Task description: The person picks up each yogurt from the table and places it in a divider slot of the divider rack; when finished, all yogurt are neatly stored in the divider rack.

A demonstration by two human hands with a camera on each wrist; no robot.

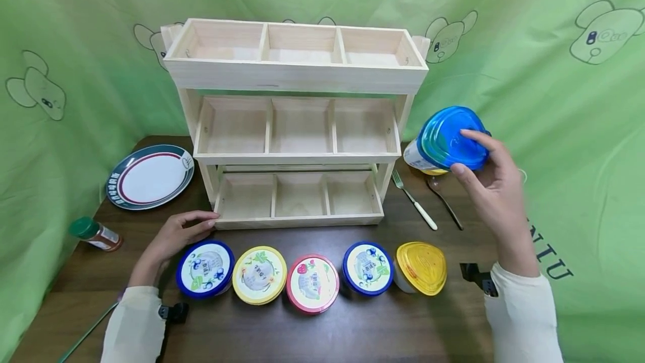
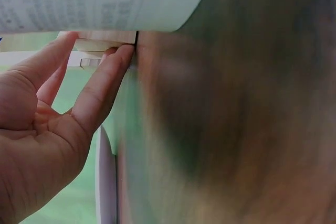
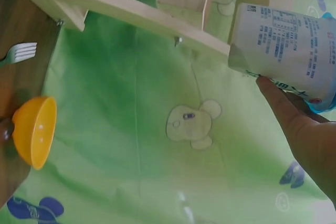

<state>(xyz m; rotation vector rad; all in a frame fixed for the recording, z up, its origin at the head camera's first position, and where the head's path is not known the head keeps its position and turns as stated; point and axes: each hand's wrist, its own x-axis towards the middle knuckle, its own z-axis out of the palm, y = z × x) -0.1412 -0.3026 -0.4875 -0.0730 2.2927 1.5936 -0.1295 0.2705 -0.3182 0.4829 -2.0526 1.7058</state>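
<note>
Right hand [image 1: 496, 184] grips the blue-lidded cup [image 1: 443, 142], tilted, in the air just right of the wooden rack [image 1: 297, 77]. Left hand [image 1: 173, 234], fingers relaxed and extended, touches the rack's bottom front corner, holding nothing.

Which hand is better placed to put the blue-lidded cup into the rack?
Right. The right hand already holds the blue-lidded cup lifted beside the wooden rack; the left hand rests at its base.

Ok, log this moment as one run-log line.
right hand: holds blue-lidded cup aloft | left hand: touches wooden rack base | five cups rowed in front
</note>
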